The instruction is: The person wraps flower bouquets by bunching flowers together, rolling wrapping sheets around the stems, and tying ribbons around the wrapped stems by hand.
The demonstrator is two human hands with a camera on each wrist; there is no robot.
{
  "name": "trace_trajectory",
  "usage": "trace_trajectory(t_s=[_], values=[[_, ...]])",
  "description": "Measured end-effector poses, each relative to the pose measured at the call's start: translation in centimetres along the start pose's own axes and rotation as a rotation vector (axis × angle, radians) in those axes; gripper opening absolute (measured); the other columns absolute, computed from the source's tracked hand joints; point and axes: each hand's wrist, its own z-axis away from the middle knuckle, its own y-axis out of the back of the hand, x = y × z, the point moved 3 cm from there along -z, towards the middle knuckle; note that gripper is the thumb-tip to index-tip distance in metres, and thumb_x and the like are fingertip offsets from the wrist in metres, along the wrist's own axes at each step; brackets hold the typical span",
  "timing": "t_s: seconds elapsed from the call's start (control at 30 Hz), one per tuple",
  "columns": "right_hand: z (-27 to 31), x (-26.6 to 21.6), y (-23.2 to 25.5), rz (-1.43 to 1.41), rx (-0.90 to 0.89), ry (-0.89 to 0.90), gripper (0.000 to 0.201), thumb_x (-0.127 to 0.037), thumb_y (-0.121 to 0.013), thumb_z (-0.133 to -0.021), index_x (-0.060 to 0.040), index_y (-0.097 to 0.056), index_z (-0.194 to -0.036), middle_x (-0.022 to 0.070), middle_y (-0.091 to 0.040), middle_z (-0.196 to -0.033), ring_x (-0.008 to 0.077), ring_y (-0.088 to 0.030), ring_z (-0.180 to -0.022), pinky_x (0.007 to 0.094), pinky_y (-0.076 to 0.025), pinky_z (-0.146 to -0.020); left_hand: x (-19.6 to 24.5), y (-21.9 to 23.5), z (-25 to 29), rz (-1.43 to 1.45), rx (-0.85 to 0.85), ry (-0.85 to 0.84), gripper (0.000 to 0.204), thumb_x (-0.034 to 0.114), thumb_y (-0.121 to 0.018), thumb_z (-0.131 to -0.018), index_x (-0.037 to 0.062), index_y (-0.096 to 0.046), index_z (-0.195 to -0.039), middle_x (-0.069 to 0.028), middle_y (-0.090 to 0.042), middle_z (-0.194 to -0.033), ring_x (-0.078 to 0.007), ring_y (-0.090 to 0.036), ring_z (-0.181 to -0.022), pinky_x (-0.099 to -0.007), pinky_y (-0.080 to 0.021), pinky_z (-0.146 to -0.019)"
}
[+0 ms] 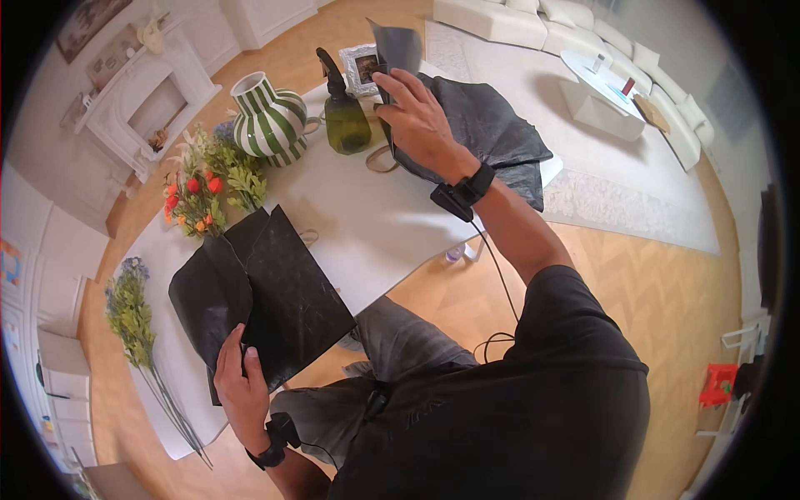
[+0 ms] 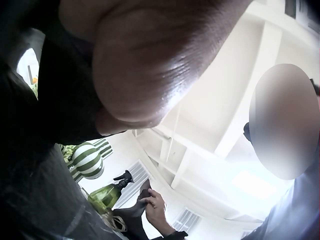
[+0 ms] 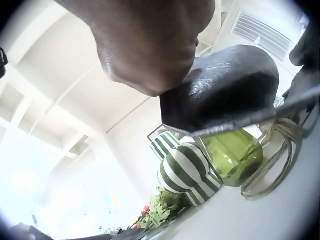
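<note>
My left hand (image 1: 242,387) rests with fairly straight fingers on the lower edge of a folded black paper (image 1: 296,292). Red and orange flowers (image 1: 196,192) with green leaves stand beyond its far edge. Farther right, my right hand (image 1: 421,125) pinches the raised edge of a second black paper (image 1: 487,125), whose curled part fills much of the right wrist view (image 3: 225,90). The right hand (image 2: 156,207) and that raised edge also show in the left wrist view. Twine (image 3: 270,170) loops beside the second paper. The left fingertips are hidden in the left wrist view.
A green-striped vase (image 1: 271,125), a green spray bottle (image 1: 346,125) and a silver photo frame (image 1: 357,67) stand at the table's far side. Long-stemmed blue flowers (image 1: 133,321) lie at the left edge of the white table (image 1: 367,225). A cable hangs from the right wrist.
</note>
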Motion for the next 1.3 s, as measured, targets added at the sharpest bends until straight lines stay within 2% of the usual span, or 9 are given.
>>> trace_trajectory(t_s=[0.3,0.37,0.4,0.47,0.57,0.77,1.1,1.17,1.3], values=[[0.6,-0.7,-0.1,-0.185,0.085,-0.12,0.029,0.004,-0.059,-0.075,-0.0047,-0.068,-0.101,0.013,-0.05,-0.137,0.033,-0.055,-0.116,0.0376,-0.051,-0.091,0.4,-0.6,-0.3,0.024,0.009,-0.038,0.034,0.01,-0.053,-0.094,-0.0019,-0.06,-0.124,-0.0206,-0.062,-0.125,-0.0386,-0.059,-0.115,-0.0417,-0.046,-0.099],[1.3,-0.7,0.8,-0.242,-0.02,-0.155,0.044,0.003,-0.058,-0.076,-0.0067,-0.063,-0.118,0.0127,-0.048,-0.141,0.0325,-0.053,-0.121,0.0369,-0.048,-0.097,0.4,-0.6,-0.2,0.011,0.022,-0.076,0.035,0.01,-0.055,-0.093,-0.0016,-0.059,-0.125,-0.0199,-0.062,-0.126,-0.0381,-0.059,-0.116,-0.0421,-0.045,-0.1],[1.8,-0.2,1.5,-0.247,-0.021,-0.15,0.044,0.003,-0.058,-0.076,-0.0067,-0.063,-0.118,0.0127,-0.048,-0.141,0.0325,-0.053,-0.121,0.0369,-0.048,-0.097,0.3,-0.5,-0.2,0.01,0.026,-0.07,0.035,0.01,-0.055,-0.093,-0.0016,-0.059,-0.125,-0.0199,-0.062,-0.126,-0.0381,-0.059,-0.116,-0.0421,-0.045,-0.1],[3.6,1.3,2.9,-0.182,-0.298,-0.139,0.051,0.003,-0.058,-0.074,-0.0072,-0.059,-0.124,0.0127,-0.044,-0.146,0.0337,-0.046,-0.13,0.0414,-0.042,-0.104,0.2,-0.3,0.0,-0.009,0.018,-0.054,0.035,0.011,-0.055,-0.093,-0.0016,-0.059,-0.126,-0.0198,-0.062,-0.126,-0.0381,-0.058,-0.116,-0.0427,-0.045,-0.1],[6.3,2.3,5.8,0.023,-0.494,-0.183,0.058,0.003,-0.058,-0.071,-0.0078,-0.057,-0.128,0.0126,-0.043,-0.147,0.0338,-0.038,-0.136,0.0482,-0.037,-0.108,-0.1,-0.3,0.1,-0.004,0.029,-0.057,0.035,0.011,-0.055,-0.093,-0.0017,-0.059,-0.125,-0.02,-0.062,-0.126,-0.0384,-0.058,-0.117,-0.0428,-0.045,-0.1],[11.1,5.2,6.4,0.161,-0.718,-0.273,0.062,0.004,-0.06,-0.069,-0.0086,-0.056,-0.13,0.0114,-0.047,-0.143,0.0329,-0.04,-0.135,0.0517,-0.039,-0.105,0.4,0.0,-0.1,-0.024,0.044,-0.072,0.035,0.01,-0.055,-0.093,-0.0021,-0.059,-0.125,-0.0201,-0.062,-0.126,-0.0386,-0.058,-0.117,-0.0422,-0.045,-0.1],[13.1,6.8,5.2,0.081,-0.529,-0.335,0.029,-0.005,-0.058,-0.08,-0.0079,-0.068,-0.107,0.0069,-0.065,-0.119,0.0289,-0.052,-0.123,0.044,-0.043,-0.099,-0.3,2.0,0.1,-0.092,0.153,-0.051,0.036,0.008,-0.055,-0.092,-0.0022,-0.058,-0.126,-0.0211,-0.06,-0.127,-0.0386,-0.057,-0.117,-0.0428,-0.045,-0.099],[11.1,7.5,6.8,0.187,-0.109,-0.266,0.021,-0.007,-0.058,-0.083,-0.0081,-0.067,-0.102,0.0072,-0.066,-0.112,0.0286,-0.055,-0.119,0.0436,-0.044,-0.096,-0.6,2.7,-0.2,-0.133,0.158,-0.058,0.036,0.009,-0.055,-0.093,-0.0022,-0.058,-0.126,-0.0213,-0.06,-0.128,-0.039,-0.057,-0.117,-0.0433,-0.045,-0.1],[3.7,9.5,9.4,0.265,0.047,-0.259,0.015,-0.008,-0.058,-0.085,-0.0075,-0.066,-0.097,0.0106,-0.066,-0.103,0.0302,-0.057,-0.111,0.0442,-0.044,-0.092,-1.0,3.5,-0.9,-0.189,0.148,-0.063,0.036,0.011,-0.055,-0.093,-0.0022,-0.057,-0.127,-0.022,-0.059,-0.128,-0.0396,-0.055,-0.118,-0.0442,-0.043,-0.102]])
